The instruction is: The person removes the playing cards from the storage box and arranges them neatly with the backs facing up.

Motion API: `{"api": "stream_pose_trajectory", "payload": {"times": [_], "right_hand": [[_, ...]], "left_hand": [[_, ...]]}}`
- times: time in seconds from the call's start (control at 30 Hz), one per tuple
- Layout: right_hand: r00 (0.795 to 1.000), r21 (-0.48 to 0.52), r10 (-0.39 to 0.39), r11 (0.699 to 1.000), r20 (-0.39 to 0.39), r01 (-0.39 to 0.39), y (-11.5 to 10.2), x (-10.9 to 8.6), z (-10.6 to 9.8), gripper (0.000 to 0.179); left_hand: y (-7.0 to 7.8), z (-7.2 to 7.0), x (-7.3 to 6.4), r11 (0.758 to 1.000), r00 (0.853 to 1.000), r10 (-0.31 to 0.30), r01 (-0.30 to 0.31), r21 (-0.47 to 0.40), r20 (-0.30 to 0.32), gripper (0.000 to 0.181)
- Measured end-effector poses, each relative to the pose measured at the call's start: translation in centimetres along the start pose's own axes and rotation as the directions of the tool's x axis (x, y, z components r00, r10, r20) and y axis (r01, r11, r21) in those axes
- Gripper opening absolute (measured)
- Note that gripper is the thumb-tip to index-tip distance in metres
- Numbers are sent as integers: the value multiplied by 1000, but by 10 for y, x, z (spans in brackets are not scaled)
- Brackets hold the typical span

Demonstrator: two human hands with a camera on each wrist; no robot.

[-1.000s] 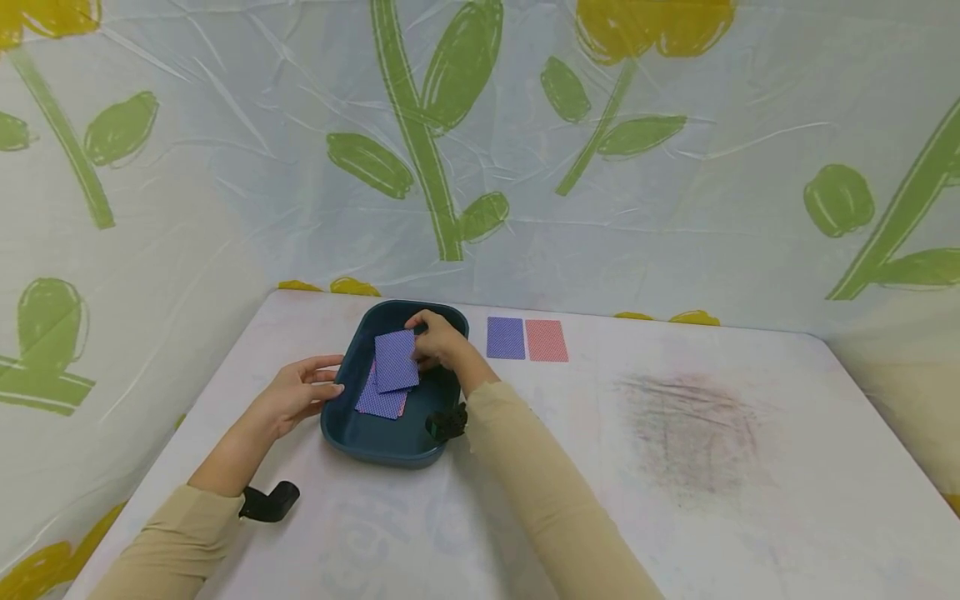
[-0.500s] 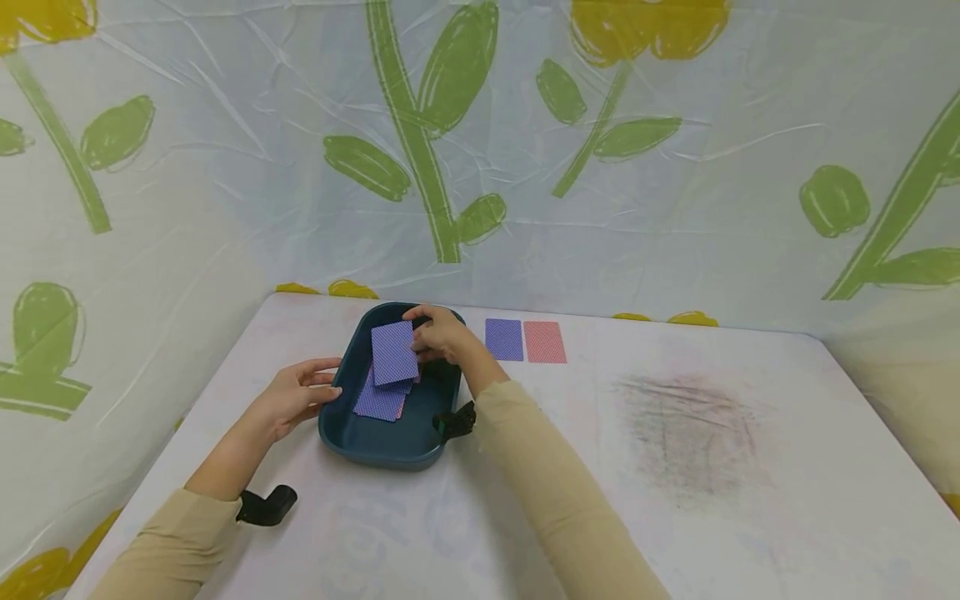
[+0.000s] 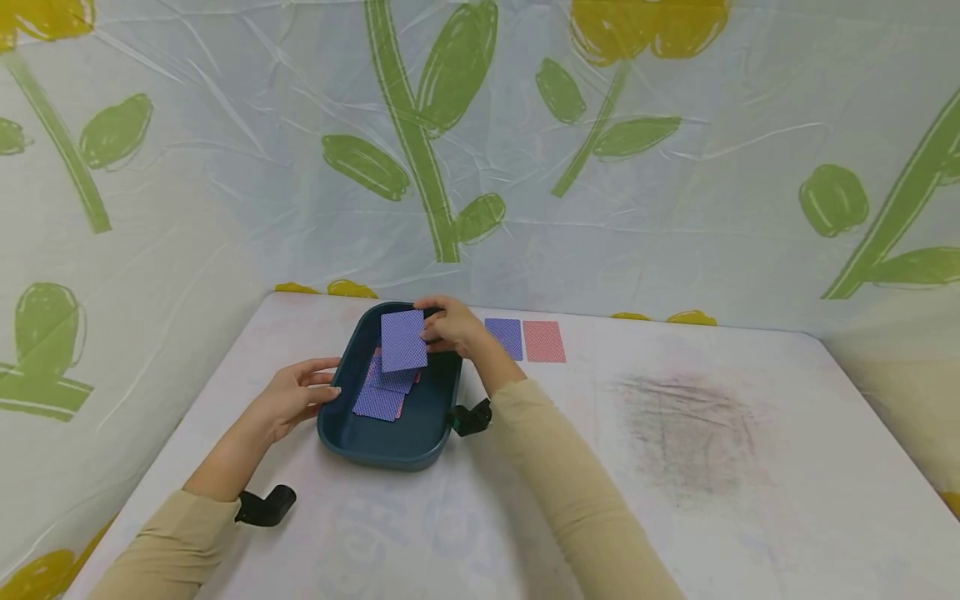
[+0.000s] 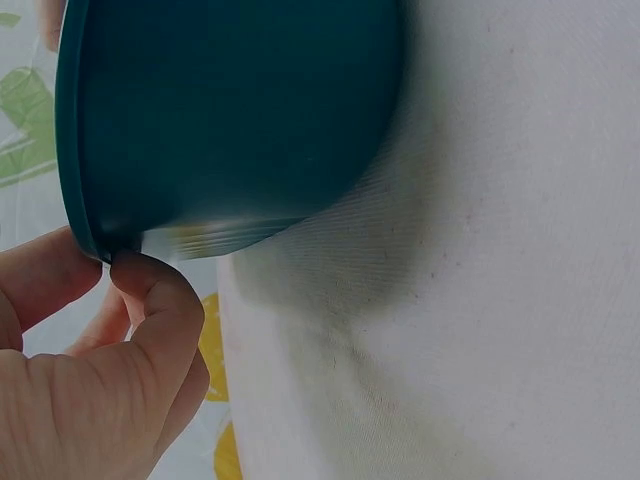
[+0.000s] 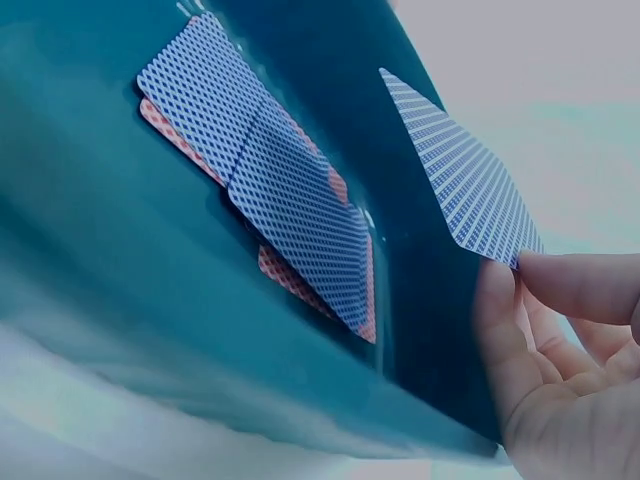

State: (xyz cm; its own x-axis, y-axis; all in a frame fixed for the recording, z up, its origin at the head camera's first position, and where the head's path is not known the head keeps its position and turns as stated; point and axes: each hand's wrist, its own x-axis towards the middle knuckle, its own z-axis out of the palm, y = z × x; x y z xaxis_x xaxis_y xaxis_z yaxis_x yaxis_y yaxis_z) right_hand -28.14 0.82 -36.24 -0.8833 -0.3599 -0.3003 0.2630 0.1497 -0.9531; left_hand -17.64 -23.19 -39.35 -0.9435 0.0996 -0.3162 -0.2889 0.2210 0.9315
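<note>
A blue-backed playing card point(image 3: 404, 341) is raised over the dark teal plastic tub point(image 3: 390, 450), its edge pinched between the thumb and fingers of my right hand point(image 3: 453, 327). The right wrist view shows that card point(image 5: 470, 180) tilted, apart from the pile. Inside the tub lies a loose pile of blue-backed cards point(image 5: 290, 200), with red-backed ones point(image 5: 290, 280) peeking out beneath. At the tub's left side my left hand point(image 3: 288, 400) grips the rim; up close, thumb and finger of that hand point(image 4: 110, 350) pinch the lip point(image 4: 75, 200).
Just right of the tub, a blue-backed card point(image 3: 504, 337) and a red-backed card point(image 3: 543, 342) lie side by side on the white table point(image 3: 600, 467). A dark smudge point(image 3: 693, 433) marks the table farther right. A flower-print sheet point(image 3: 675, 208) stands behind.
My right hand has lifted the blue card up and slightly right, away from the pile, uncovering more of the cards below. My left hand stays at the rim.
</note>
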Motion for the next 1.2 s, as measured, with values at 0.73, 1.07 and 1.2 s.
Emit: {"api": "stream_pose_trajectory", "payload": {"times": [0.73, 1.07, 1.2], "right_hand": [[999, -2, -37, 999, 12, 37, -7, -9, -38, 54], [999, -11, -45, 999, 0, 45, -14, -20, -55, 53], [998, -29, -56, 998, 9, 56, -18, -25, -61, 54]], "left_hand": [[3, 1, -1, 1000, 1000, -5, 5, -3, 4, 59], [3, 2, -2, 1000, 1000, -12, 12, -9, 3, 59], [3, 1, -3, 1000, 1000, -11, 11, -8, 1, 59]]}}
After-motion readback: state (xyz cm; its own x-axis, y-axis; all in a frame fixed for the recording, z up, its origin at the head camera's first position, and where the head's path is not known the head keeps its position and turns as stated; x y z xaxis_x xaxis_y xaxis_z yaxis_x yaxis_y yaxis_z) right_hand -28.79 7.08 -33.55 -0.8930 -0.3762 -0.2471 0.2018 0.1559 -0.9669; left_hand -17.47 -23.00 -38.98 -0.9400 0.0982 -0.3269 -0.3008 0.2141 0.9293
